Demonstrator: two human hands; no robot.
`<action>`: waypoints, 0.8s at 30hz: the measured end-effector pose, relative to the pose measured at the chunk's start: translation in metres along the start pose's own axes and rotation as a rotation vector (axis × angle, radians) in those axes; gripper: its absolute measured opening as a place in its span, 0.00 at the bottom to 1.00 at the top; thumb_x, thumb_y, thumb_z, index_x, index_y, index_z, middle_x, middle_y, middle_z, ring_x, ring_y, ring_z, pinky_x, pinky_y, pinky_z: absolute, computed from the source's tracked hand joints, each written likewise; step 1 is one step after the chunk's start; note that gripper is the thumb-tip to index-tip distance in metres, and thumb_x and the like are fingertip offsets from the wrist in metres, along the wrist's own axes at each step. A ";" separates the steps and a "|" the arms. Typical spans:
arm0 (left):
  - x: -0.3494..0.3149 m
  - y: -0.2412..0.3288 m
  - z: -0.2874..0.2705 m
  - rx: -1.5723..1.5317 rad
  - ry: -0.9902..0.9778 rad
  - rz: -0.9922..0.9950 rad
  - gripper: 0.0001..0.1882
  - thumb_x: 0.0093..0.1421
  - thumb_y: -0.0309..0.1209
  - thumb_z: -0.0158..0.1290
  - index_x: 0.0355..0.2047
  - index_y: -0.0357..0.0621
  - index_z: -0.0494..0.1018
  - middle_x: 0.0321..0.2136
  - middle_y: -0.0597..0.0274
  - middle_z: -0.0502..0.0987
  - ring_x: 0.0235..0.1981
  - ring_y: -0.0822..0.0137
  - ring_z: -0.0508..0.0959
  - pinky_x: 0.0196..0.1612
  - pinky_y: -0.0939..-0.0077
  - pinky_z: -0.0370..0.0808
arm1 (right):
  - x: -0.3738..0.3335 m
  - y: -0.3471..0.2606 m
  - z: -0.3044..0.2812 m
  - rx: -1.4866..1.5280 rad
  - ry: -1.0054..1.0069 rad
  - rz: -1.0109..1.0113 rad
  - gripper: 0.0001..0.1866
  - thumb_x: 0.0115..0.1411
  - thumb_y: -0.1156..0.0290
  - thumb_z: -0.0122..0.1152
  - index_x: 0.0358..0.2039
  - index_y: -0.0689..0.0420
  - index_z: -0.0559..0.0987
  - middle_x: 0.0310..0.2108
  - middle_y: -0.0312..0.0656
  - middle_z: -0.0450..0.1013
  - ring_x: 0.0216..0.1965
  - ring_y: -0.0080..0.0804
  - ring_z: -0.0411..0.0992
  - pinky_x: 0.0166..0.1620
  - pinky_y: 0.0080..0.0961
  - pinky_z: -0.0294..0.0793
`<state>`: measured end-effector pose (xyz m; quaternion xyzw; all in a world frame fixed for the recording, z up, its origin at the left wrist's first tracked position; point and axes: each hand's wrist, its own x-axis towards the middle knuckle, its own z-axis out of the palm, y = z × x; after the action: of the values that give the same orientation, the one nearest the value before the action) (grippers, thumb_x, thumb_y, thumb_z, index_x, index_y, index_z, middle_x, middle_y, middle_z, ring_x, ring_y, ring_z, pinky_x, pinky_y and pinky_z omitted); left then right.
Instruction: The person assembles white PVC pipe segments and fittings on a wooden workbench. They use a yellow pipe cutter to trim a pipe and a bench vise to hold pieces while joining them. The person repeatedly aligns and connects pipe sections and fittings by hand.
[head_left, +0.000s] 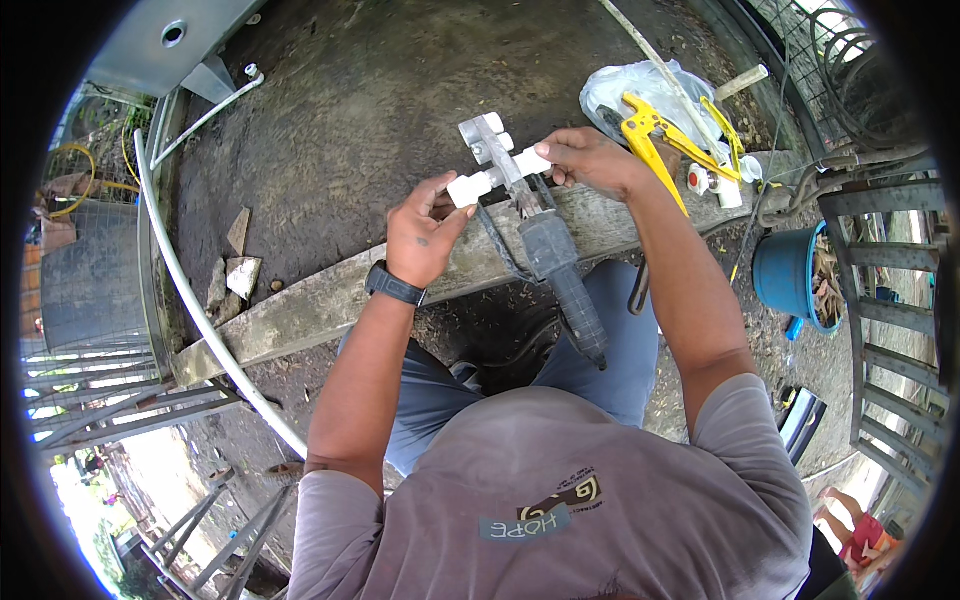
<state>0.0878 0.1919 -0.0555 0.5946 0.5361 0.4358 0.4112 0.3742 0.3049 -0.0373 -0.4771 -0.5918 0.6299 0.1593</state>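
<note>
A dark pipe fusion welder (555, 248) lies across the wooden plank in front of me, its handle pointing back towards my lap. White sockets are fixed on its flat heating plate. My left hand (424, 228) is closed around a white plastic pipe fitting (464, 191), held against the left side of the plate. Opposite it, my right hand (592, 160) pinches a short white pipe piece (532, 161) against the right side. The two white pieces are roughly in line, with the plate between them.
Right of my hands lie a yellow pipe cutter (641, 128) and a clear plastic bag (603, 92) on the plank (312, 300). A blue bucket (782, 268) stands further right beside a metal rack (888, 257). One long white pipe (181, 262) curves along the left. Another person (866, 535) is at the lower right.
</note>
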 end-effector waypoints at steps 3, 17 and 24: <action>0.000 0.002 0.003 -0.095 0.016 -0.044 0.27 0.64 0.24 0.65 0.61 0.30 0.72 0.46 0.53 0.84 0.46 0.68 0.84 0.49 0.73 0.82 | -0.001 0.002 0.003 0.058 0.002 0.004 0.20 0.71 0.57 0.65 0.52 0.61 0.80 0.33 0.34 0.76 0.35 0.21 0.74 0.40 0.21 0.73; 0.021 0.016 -0.011 -0.513 -0.088 -0.562 0.21 0.71 0.38 0.61 0.54 0.33 0.75 0.40 0.57 0.83 0.37 0.68 0.83 0.44 0.71 0.83 | 0.002 0.014 -0.001 0.116 -0.075 -0.151 0.20 0.68 0.64 0.68 0.56 0.57 0.79 0.40 0.32 0.80 0.40 0.19 0.75 0.45 0.22 0.74; 0.016 0.013 -0.002 -0.417 -0.040 -0.408 0.20 0.70 0.33 0.62 0.55 0.31 0.76 0.42 0.58 0.83 0.39 0.70 0.83 0.44 0.72 0.84 | 0.003 0.013 -0.001 0.049 -0.025 -0.124 0.25 0.67 0.55 0.69 0.54 0.63 0.81 0.32 0.37 0.79 0.32 0.22 0.73 0.39 0.22 0.73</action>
<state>0.0903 0.2068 -0.0415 0.3857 0.5354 0.4331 0.6140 0.3779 0.3049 -0.0499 -0.4276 -0.6065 0.6390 0.2025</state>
